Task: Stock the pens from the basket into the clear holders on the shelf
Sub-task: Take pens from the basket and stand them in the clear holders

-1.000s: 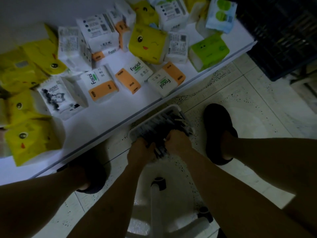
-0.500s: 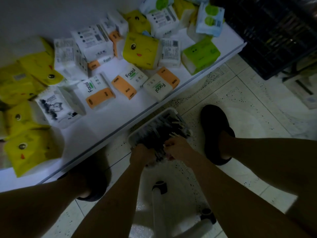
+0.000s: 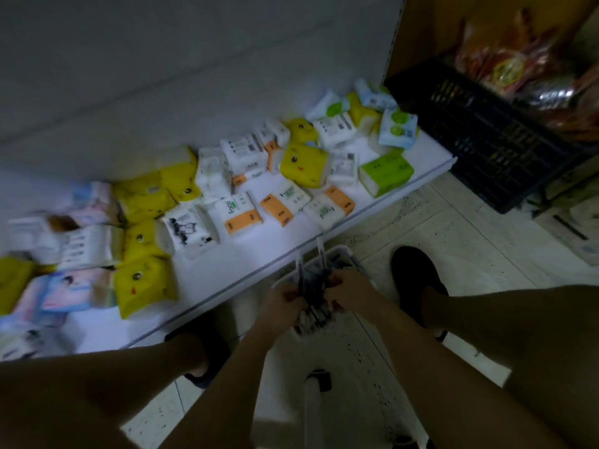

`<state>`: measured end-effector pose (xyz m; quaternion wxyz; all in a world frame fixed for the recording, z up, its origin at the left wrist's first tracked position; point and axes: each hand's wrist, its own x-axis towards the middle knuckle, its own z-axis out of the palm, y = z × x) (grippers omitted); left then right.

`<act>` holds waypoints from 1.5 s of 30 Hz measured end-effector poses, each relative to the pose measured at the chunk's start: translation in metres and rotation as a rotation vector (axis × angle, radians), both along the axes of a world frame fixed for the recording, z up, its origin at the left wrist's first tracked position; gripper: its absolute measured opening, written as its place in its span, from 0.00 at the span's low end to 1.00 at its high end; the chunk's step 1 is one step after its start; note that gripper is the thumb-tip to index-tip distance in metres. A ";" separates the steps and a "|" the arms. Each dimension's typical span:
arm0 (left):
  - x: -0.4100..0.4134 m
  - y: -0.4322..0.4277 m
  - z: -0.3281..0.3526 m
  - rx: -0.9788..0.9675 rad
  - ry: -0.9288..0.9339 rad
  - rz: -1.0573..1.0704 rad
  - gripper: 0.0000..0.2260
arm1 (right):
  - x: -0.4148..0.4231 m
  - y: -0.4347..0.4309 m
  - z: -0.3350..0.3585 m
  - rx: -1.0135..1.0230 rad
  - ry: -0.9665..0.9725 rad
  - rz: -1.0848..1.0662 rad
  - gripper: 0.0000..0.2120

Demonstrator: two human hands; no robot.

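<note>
A white basket (image 3: 340, 254) full of dark pens sits on the tiled floor against the low shelf's edge. My left hand (image 3: 280, 301) and my right hand (image 3: 351, 294) meet over its near end, and together they grip a bundle of pens (image 3: 312, 286). Two or three of the pens stick up from the bundle towards the shelf. No clear holder is in view. The picture is dim and blurred.
A low white shelf (image 3: 259, 251) carries several tissue packs in yellow, white, orange and green. A black crate (image 3: 486, 137) with bagged goods stands at the right. My feet in dark shoes (image 3: 415, 283) flank the basket. A white stool leg (image 3: 316, 413) lies below my hands.
The view has tilted up, showing more wall and shelf. Both hands have closed round a bundle of pens and lifted its far ends out of the basket.
</note>
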<state>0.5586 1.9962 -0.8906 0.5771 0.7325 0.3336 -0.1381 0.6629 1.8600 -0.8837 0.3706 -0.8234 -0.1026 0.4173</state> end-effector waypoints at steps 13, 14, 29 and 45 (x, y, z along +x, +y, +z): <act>-0.037 0.037 0.209 0.204 -0.604 0.226 0.04 | -0.048 0.041 0.198 0.559 -0.253 0.047 0.05; -0.043 0.039 0.224 0.229 -0.644 0.239 0.03 | -0.053 0.046 0.215 0.587 -0.308 0.057 0.06; -0.115 0.106 0.427 0.598 -1.087 0.417 0.09 | -0.097 0.130 0.410 0.921 -0.659 0.229 0.09; -0.095 0.223 0.505 0.841 -1.129 0.649 0.09 | -0.066 0.260 0.512 1.090 -0.724 0.248 0.08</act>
